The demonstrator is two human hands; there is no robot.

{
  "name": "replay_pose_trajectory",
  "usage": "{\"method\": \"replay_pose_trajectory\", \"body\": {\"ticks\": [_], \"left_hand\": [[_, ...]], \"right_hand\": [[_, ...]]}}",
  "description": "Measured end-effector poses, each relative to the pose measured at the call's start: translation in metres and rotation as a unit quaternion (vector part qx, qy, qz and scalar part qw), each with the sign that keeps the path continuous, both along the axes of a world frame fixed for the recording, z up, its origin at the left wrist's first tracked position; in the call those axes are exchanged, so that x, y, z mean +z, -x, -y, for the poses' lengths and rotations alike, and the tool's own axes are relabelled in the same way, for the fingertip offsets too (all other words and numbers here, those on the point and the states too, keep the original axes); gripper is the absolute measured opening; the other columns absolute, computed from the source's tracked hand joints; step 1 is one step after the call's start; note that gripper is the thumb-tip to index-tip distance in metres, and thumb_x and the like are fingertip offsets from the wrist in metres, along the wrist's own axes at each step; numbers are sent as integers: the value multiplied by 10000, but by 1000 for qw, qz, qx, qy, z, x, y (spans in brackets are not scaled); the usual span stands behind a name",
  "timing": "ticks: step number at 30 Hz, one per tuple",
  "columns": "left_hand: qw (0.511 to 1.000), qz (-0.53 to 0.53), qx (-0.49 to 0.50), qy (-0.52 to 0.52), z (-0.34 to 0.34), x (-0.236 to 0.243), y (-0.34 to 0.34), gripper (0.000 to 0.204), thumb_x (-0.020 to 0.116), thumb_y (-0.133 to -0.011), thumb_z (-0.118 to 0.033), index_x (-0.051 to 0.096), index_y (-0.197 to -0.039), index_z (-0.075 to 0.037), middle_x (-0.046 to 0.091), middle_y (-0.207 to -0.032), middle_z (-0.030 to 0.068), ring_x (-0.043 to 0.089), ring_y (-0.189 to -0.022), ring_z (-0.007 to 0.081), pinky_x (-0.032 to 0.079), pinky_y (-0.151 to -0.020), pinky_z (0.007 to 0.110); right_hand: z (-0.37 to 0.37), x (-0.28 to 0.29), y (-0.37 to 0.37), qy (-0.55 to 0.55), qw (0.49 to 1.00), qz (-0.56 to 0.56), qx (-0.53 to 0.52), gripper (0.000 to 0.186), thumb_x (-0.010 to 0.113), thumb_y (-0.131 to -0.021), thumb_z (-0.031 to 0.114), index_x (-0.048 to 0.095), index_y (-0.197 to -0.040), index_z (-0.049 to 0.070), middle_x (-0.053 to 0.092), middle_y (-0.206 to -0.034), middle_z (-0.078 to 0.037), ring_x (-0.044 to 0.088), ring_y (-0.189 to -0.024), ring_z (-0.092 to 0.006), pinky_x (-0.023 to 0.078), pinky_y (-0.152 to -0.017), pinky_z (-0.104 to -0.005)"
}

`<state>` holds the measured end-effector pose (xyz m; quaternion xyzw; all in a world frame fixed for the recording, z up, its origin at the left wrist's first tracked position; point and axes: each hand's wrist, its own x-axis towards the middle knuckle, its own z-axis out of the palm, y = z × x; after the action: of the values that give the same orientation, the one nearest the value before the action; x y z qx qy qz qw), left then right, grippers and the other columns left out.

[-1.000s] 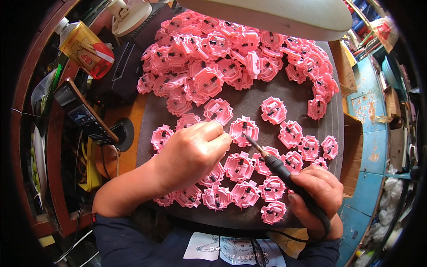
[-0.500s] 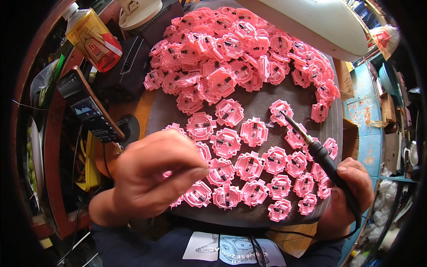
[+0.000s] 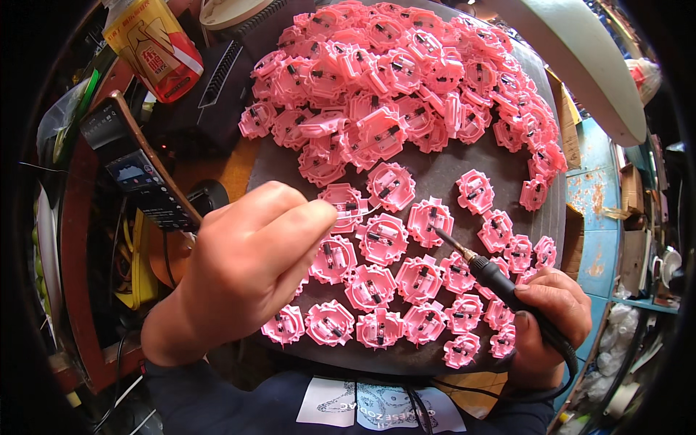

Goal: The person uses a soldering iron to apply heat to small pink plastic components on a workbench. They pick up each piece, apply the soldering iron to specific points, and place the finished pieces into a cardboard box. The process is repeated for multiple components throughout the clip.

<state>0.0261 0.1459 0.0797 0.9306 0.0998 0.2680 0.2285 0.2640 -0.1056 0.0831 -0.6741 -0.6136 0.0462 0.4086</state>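
Observation:
My left hand (image 3: 243, 264) is closed in a pinch on a thin strand of solder wire (image 3: 361, 214). The wire's free end points right, among the pink plastic housings in the middle of the board. In my right hand (image 3: 554, 312) is a black-handled soldering iron (image 3: 500, 283), gripped like a pen. Its tip is at or just above a round pink housing (image 3: 431, 222); contact cannot be made out. Small black and silvery parts sit inside the housings. Several more lie face up in loose rows, such as one pink housing (image 3: 382, 238) near the wire. My left hand covers part of the rows.
A large heap of pink housings (image 3: 362, 80) covers the far side of the dark board (image 3: 283, 163). A white lamp-like arm (image 3: 580, 65) overhangs the far right. At left stand a phone (image 3: 141, 163) and a drink bottle (image 3: 156, 51). The iron's cord (image 3: 471, 391) runs near my body.
The iron's tip has shifted left, from a housing at the right to one in the middle. My left hand has carried the wire farther away from me. The whole view has shifted slightly.

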Motion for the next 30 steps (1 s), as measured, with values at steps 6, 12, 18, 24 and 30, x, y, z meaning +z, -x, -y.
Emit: {"method": "replay_pose_trajectory", "body": {"ticks": [6,12,18,24,30], "left_hand": [[999,10,-8,34,-7,-22,-21,162,747,-879,81,683,-1013,14,684,-861,146,676,-711,316,536,-653,373],[997,33,-5,65,-6,-36,-25,173,756,-880,79,677,-1019,13,686,-876,154,690,-740,319,544,-665,384],[997,58,-22,40,-6,-45,-31,207,772,-857,86,709,-1044,25,686,-903,157,700,-789,302,562,-690,377],[997,57,-35,30,-9,-55,-32,218,786,-842,85,734,-1046,32,696,-919,154,709,-785,296,577,-693,369],[996,53,-61,36,-8,-59,-35,248,798,-820,81,722,-1050,32,692,-928,157,712,-801,310,589,-707,381]], "right_hand": [[-4,-3,-3,-12,1000,8,7,270,799,-757,68,732,-1008,-7,679,-738,-125,651,-599,-254,505,-558,-358],[-6,-5,-2,-20,1000,-7,9,254,797,-779,91,734,-1005,-7,670,-721,-121,640,-584,-246,489,-537,-345],[-2,-7,-1,-56,997,-42,-14,290,825,-818,172,735,-1027,-7,646,-704,-114,613,-583,-236,475,-539,-349],[-5,-11,-2,-12,995,-93,-36,375,833,-838,204,734,-1108,-38,678,-844,-152,653,-719,-249,496,-635,-341],[-11,-11,-6,5,996,-93,-5,364,784,-853,148,724,-1139,-68,709,-902,-197,694,-761,-289,554,-692,-374]]}}
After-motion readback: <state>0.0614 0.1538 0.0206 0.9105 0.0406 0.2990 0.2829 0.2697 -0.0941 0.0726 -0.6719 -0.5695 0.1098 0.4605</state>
